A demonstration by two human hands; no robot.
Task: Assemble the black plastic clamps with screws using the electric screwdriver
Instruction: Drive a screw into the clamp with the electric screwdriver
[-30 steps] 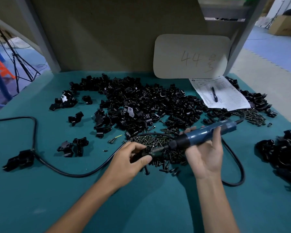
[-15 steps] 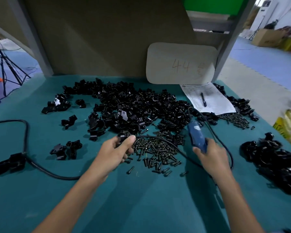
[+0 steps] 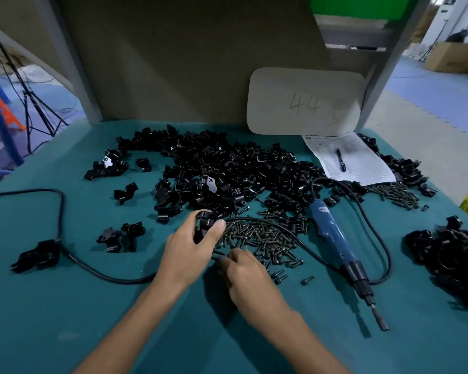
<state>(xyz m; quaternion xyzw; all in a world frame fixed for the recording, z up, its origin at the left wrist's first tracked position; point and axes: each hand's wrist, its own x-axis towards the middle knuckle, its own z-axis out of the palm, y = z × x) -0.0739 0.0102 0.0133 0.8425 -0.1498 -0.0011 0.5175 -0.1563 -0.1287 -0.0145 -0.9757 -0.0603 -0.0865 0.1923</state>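
Head view of the teal table (image 3: 65, 306). The left hand (image 3: 189, 249) grips one black clamp (image 3: 204, 224) between thumb and curled fingers, holding it at the near-left edge of the screw pile (image 3: 262, 236). The right hand (image 3: 245, 271) lies just beside the left, knuckles up, its fingers curled down at the near edge of the same pile (whether they pinch a screw cannot be told). The electric screwdriver (image 3: 333, 236) lies on the table to the right of the right hand and apart from it, held by neither hand, its bit pointing toward the person; its cable (image 3: 92, 268) loops past the screws and under the left forearm. Behind the screws spreads the main heap of clamp parts (image 3: 227, 168); a second dark heap (image 3: 449, 247) lies at far right. A printed sheet (image 3: 362, 168) carries a pen (image 3: 340, 160).
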